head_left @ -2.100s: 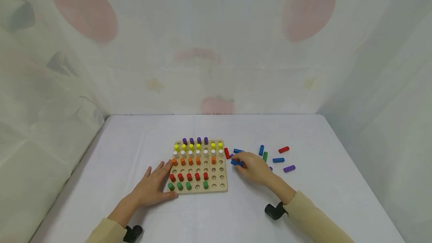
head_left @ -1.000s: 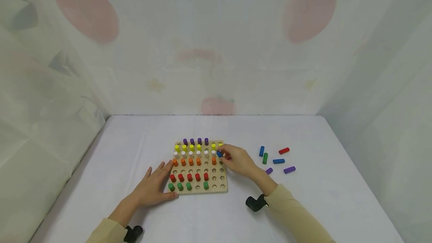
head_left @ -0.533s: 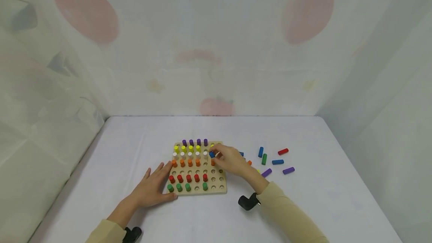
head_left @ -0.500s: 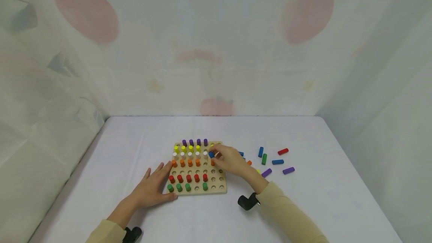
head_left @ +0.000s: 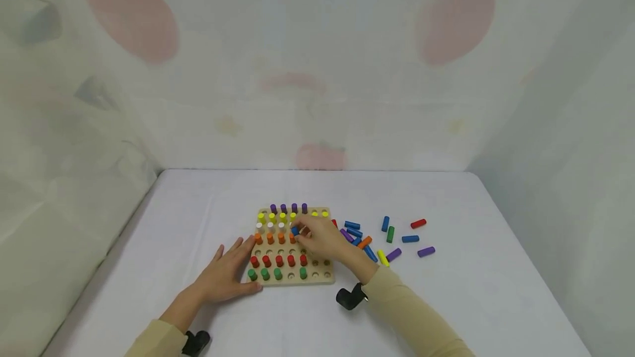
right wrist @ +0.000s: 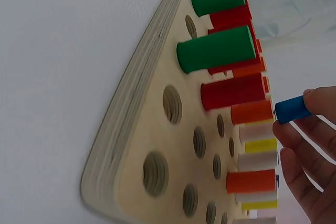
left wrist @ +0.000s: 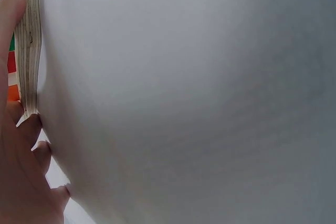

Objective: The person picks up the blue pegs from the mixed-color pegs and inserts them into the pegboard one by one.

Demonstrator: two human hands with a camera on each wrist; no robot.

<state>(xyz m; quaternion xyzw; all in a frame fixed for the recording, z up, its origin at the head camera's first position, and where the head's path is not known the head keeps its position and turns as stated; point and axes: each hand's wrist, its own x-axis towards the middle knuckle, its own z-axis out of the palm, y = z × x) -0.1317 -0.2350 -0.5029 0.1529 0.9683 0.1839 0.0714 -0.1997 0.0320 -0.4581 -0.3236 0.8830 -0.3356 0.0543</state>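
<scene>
A wooden pegboard (head_left: pixel 310 282) carries upright rows of purple, yellow, white, orange, red and green pegs. Between the orange and red rows, a row of bare holes shows. My right hand (head_left: pixel 324 238) pinches a blue peg (right wrist: pixel 292 109) between thumb and fingertips, above the board near the orange row. That hand covers part of the white and orange rows in the head view. My left hand (head_left: pixel 225 275) lies along the board's left edge, its fingers extended; the thumb touches the front left corner. In the left wrist view, the fingers (left wrist: pixel 32 129) are beside the board's layered edge.
Right of the board lie loose pegs: several blue ones, an orange peg (head_left: pixel 365 242), a yellow peg (head_left: pixel 383 258), a green peg (head_left: pixel 390 234), a red peg (head_left: pixel 418 223) and purple pegs. White cloth covers the table (head_left: pixel 278 324), with curtains behind and at the sides.
My right hand picked up a blue peg from the loose ones and has carried it left over the board, towards the orange row. My left hand has stayed at the board's edge.
</scene>
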